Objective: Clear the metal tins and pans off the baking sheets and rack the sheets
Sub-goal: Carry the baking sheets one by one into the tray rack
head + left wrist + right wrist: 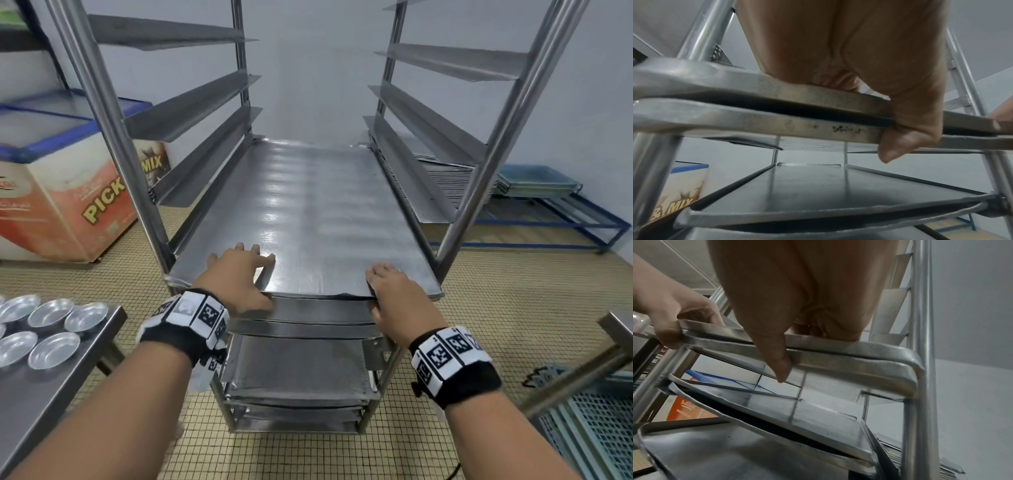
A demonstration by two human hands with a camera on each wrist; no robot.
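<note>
An empty baking sheet lies on the runners of the steel rack, directly on top of a second sheet. My left hand holds its near edge on the left, fingers flat on top and thumb down over the front rims. My right hand holds the same edge on the right, thumb below. More sheets sit on lower runners. Several small round metal tins stand on the steel table at the left.
A chest freezer stands left of the rack. Behind the rack on the right, a stack of sheets rests on a low blue frame. A blue crate and another table's corner are at the near right.
</note>
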